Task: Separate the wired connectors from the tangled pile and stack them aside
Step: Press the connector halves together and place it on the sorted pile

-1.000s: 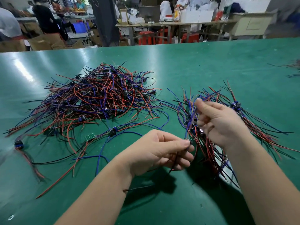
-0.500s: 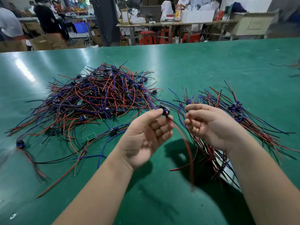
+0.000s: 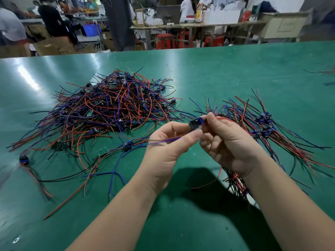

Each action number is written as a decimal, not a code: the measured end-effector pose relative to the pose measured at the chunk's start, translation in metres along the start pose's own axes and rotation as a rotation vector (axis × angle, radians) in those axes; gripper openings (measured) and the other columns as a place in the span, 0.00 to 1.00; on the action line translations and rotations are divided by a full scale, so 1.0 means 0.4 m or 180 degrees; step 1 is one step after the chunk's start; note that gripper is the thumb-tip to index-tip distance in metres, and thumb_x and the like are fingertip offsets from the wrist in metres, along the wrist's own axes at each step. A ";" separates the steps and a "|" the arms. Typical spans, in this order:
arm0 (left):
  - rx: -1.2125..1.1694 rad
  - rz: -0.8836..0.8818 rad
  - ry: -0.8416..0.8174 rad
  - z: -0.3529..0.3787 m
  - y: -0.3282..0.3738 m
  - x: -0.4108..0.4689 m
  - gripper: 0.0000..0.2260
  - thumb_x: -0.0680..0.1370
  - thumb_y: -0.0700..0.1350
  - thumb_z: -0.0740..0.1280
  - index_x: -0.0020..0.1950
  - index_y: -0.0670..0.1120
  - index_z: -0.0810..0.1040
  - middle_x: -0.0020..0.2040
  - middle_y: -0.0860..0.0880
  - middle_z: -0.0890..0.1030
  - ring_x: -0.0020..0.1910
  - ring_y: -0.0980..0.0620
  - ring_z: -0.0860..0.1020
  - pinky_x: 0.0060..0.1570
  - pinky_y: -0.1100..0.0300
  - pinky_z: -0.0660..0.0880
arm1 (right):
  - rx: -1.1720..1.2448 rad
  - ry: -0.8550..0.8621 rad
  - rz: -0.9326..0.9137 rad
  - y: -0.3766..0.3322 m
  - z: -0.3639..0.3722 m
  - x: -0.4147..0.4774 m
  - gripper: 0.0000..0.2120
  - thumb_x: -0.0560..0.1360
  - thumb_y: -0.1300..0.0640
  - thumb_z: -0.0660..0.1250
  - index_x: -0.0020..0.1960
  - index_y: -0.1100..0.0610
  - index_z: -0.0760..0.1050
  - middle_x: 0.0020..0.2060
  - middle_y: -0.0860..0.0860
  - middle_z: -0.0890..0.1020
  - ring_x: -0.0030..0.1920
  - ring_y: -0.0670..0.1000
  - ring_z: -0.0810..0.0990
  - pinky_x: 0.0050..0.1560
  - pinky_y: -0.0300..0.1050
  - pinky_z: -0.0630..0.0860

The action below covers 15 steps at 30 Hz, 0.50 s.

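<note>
A tangled pile (image 3: 112,109) of red, blue and black wired connectors lies on the green table at centre left. To the right sits the sorted stack (image 3: 262,127), wires fanned out, connectors grouped together. Between them, above the table, both hands hold one small dark connector (image 3: 195,123). My left hand (image 3: 168,147) pinches it with thumb and fingers, its blue wire trailing left. My right hand (image 3: 228,142) pinches the connector's right side, and a red wire hangs below that hand.
Loose wired connectors (image 3: 126,145) lie in front of the pile, one more (image 3: 24,158) at the far left. The green table (image 3: 199,223) stretches wide. Beyond its far edge are workbenches, red stools, boxes and people. More wires (image 3: 328,73) lie at the right edge.
My left hand rose from low over the table, bringing a connector up to my right hand. Both hands now hold it together, slightly higher and further right than half a second ago.
</note>
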<state>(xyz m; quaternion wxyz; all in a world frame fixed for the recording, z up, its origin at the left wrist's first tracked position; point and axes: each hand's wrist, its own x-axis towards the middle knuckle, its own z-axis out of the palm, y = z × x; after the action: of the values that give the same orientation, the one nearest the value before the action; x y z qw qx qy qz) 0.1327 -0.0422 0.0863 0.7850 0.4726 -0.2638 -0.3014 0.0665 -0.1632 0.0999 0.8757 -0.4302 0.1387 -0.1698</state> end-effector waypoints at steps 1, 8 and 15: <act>0.0022 0.0052 -0.0225 -0.003 0.000 0.000 0.12 0.64 0.35 0.75 0.37 0.53 0.84 0.35 0.55 0.83 0.32 0.62 0.78 0.37 0.69 0.73 | 0.0061 0.0000 -0.0002 -0.006 -0.004 0.000 0.07 0.64 0.54 0.68 0.31 0.56 0.82 0.27 0.49 0.78 0.23 0.42 0.73 0.26 0.32 0.73; 0.0028 -0.0824 -0.0705 -0.016 0.016 0.011 0.06 0.70 0.43 0.68 0.41 0.46 0.86 0.37 0.47 0.84 0.30 0.55 0.80 0.35 0.62 0.78 | -0.0616 -0.0108 0.0013 -0.032 -0.031 -0.005 0.08 0.65 0.53 0.69 0.31 0.57 0.78 0.23 0.49 0.72 0.20 0.42 0.68 0.24 0.30 0.68; 0.1092 -0.0940 -0.0471 -0.024 0.004 -0.002 0.07 0.64 0.49 0.74 0.34 0.45 0.83 0.34 0.45 0.83 0.29 0.55 0.78 0.32 0.63 0.77 | -0.1364 0.0504 -0.0275 -0.023 -0.036 0.002 0.09 0.63 0.53 0.71 0.28 0.57 0.80 0.26 0.51 0.74 0.21 0.43 0.67 0.21 0.32 0.65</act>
<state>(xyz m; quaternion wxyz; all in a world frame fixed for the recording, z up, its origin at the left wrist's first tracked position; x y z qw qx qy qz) 0.1394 -0.0355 0.0836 0.6191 0.6092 -0.2961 -0.3975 0.0600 -0.1791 0.0986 0.7426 -0.5972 0.2213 -0.2071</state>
